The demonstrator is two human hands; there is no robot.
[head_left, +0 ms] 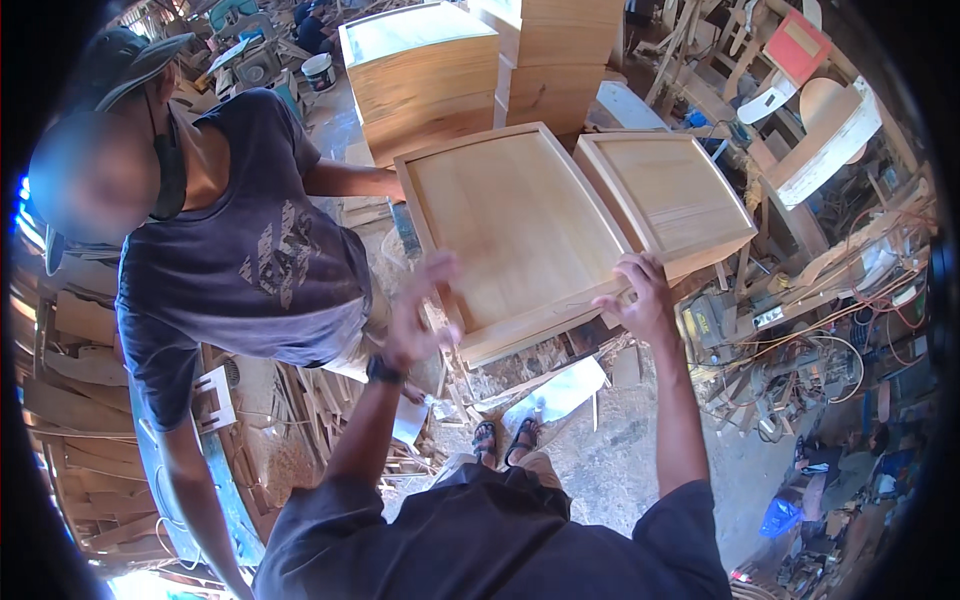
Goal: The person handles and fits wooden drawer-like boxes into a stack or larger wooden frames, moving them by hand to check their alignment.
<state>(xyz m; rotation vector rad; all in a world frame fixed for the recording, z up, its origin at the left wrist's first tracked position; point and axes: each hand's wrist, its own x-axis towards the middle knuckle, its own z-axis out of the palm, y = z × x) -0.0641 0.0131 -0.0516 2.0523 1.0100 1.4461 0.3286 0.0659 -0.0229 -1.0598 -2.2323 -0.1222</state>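
A shallow wooden drawer-like box (pixel 520 225) with a raised rim lies in front of me, its flat panel facing up. My left hand (pixel 415 318), smeared by motion, is beside its near left corner with fingers apart, wearing a dark wristband. At the near right corner is my right hand (pixel 643 300), its thumb and fingers curved with a gap between them; whether they touch the rim is unclear. A co-worker's hand (pixel 388 184) reaches the box's far left side. Close against its right side lies a second wooden box (pixel 675 195) of similar make.
Wooden boxes (pixel 425 95) stand stacked behind. A co-worker in a dark shirt (pixel 250 230) stands at my left. White sheets (pixel 560 390) and wood scraps lie near my sandalled feet. Tools, cords and machines (pixel 710 325) crowd the right; planks (pixel 80 410) fill the left.
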